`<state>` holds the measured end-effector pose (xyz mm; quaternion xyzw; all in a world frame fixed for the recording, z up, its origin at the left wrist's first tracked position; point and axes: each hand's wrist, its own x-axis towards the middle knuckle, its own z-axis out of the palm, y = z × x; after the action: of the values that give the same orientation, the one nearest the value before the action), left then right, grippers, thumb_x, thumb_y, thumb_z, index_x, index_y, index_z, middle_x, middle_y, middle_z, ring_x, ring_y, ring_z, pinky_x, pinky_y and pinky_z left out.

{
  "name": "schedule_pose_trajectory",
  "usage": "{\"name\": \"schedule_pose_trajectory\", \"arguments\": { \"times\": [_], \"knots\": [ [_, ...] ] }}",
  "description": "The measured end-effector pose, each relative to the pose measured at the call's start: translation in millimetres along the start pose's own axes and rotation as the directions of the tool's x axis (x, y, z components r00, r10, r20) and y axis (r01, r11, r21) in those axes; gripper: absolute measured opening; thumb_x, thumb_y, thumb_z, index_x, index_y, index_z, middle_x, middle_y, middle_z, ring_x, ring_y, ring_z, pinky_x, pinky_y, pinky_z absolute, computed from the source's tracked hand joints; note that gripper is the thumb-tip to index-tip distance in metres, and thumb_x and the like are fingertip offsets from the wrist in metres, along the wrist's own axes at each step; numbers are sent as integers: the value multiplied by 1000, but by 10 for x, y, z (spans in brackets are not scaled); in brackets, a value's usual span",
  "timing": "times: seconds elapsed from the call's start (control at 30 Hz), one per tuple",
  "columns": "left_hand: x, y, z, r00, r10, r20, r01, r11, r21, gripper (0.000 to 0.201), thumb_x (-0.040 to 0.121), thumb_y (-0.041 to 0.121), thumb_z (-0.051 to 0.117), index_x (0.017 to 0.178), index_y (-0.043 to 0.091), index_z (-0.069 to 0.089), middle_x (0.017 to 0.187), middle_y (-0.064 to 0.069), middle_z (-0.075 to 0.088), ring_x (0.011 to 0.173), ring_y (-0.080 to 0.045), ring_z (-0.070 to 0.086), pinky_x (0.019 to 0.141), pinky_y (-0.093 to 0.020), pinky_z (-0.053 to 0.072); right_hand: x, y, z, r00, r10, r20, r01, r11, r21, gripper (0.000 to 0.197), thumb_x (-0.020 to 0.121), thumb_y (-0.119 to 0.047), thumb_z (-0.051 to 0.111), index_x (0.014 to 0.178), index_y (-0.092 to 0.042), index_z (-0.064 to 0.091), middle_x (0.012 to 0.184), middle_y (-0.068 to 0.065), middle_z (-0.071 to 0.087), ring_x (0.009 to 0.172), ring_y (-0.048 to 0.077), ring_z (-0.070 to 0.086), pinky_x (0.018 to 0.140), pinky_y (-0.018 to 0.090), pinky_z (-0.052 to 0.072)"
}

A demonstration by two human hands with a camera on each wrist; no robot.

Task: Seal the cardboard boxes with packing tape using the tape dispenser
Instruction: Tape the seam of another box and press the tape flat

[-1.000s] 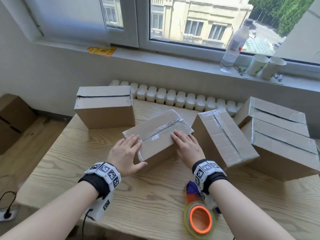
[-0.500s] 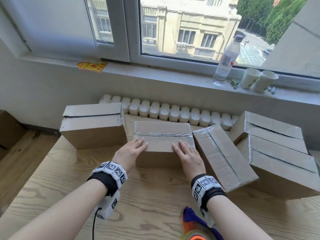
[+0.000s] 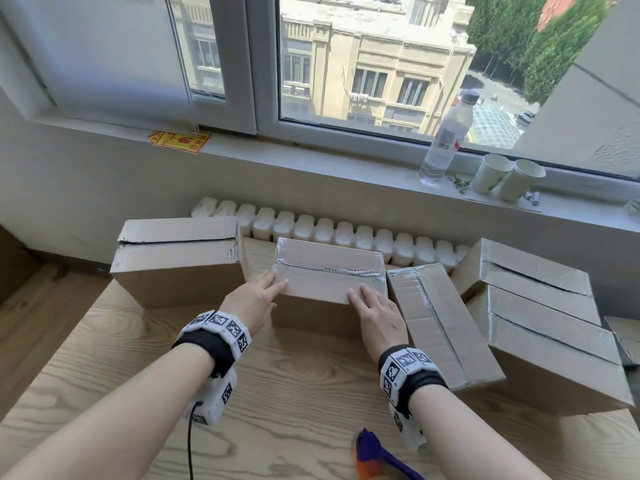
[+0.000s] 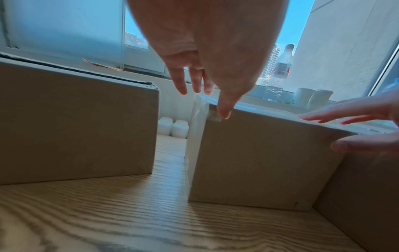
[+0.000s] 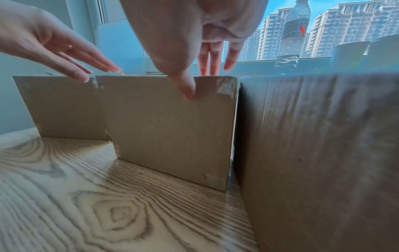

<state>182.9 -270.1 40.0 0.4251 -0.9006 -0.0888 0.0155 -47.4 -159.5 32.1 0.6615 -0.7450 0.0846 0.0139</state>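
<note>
A cardboard box [image 3: 329,275] with clear tape along its top seam stands mid-table, square to me. My left hand [image 3: 258,297] lies with straight fingers on its near left corner, and my right hand [image 3: 372,308] rests flat on its near right edge. In the left wrist view, the left hand [image 4: 205,80] hovers over the box's [image 4: 259,153] taped corner. In the right wrist view, my right hand's [image 5: 194,71] thumb touches the box's [image 5: 168,122] front face. The purple and orange tape dispenser [image 3: 377,459] lies on the table at the bottom edge, held by neither hand.
An unsealed box [image 3: 176,261] stands to the left and a taped box [image 3: 440,323] sits close on the right. Two more boxes [image 3: 536,306] are stacked further right. A radiator [image 3: 346,237] runs behind the table [image 3: 294,393]. On the sill are a bottle [image 3: 445,140] and cups [image 3: 505,176].
Both hands turned the taped box from slanted to square and slid it away towards the radiator, between its neighbours. The view rose, so the dispenser now shows only at the bottom edge.
</note>
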Motion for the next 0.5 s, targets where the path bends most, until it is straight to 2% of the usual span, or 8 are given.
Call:
{"name": "schedule_pose_trajectory", "arguments": {
  "times": [0.03, 0.1, 0.13, 0.2, 0.3, 0.4, 0.5],
  "knots": [
    [-64, -30, -34, 1000, 2, -19, -2, 1000, 11, 52, 99, 21, 39, 148, 22, 21, 156, -3, 16, 144, -13, 15, 114, -23, 15, -10, -35, -29, 1000, 10, 12, -10, 1000, 23, 66, 63, 0, 81, 125, -15, 62, 126, 15, 61, 113, 28, 61, 93, 37, 49],
    [-203, -130, -119, 998, -5, -70, 5, 1000, -7, 51, 98, 24, 42, 146, 18, 28, 154, -6, 24, 143, -17, 21, 114, -26, 17, -18, -166, -97, 994, 4, 111, -8, 999, 36, 59, 89, -18, 61, 144, -17, 39, 149, 10, 39, 135, 25, 39, 111, 36, 30],
    [-272, -200, -161, 995, -26, -97, 22, 999, -37, 50, 96, 23, 46, 145, 16, 32, 152, -8, 29, 141, -20, 25, 114, -29, 21, -8, -249, -129, 990, -15, 140, 7, 999, 54, 57, 96, -23, 51, 148, -19, 29, 154, 7, 29, 140, 23, 30, 114, 34, 22],
    [-398, -375, -242, 986, -75, -146, 64, 995, -80, 50, 93, 22, 53, 141, 12, 40, 148, -12, 36, 138, -25, 33, 113, -34, 26, 43, -464, -186, 989, -44, 144, 26, 991, 130, 56, 99, -28, 43, 150, -21, 21, 157, 5, 21, 142, 21, 25, 116, 33, 18],
    [-562, -721, -336, 957, -221, -189, 193, 969, -155, 49, 93, 23, 53, 140, 11, 41, 148, -13, 36, 137, -27, 32, 114, -37, 25, 211, -882, -224, 987, -97, 130, 62, 967, 246, 56, 99, -29, 45, 150, -21, 24, 157, 4, 22, 141, 21, 27, 114, 33, 25],
    [-641, -1136, -437, 868, -450, -207, 377, 871, -314, 49, 95, 25, 50, 142, 13, 39, 152, -12, 27, 141, -25, 24, 114, -38, 23, 473, -1328, -205, 982, -147, 121, 98, 936, 338, 55, 98, -26, 47, 149, -18, 26, 156, 6, 23, 142, 23, 26, 113, 34, 26],
    [-648, -1533, -488, 807, -561, -184, 456, 791, -408, 50, 95, 24, 49, 143, 15, 36, 154, -14, 21, 142, -26, 19, 114, -36, 20, 794, -1741, -101, 980, -131, 150, 51, 893, 448, 56, 98, -26, 48, 149, -17, 26, 155, 7, 25, 141, 24, 28, 113, 34, 25]
  ]
}}
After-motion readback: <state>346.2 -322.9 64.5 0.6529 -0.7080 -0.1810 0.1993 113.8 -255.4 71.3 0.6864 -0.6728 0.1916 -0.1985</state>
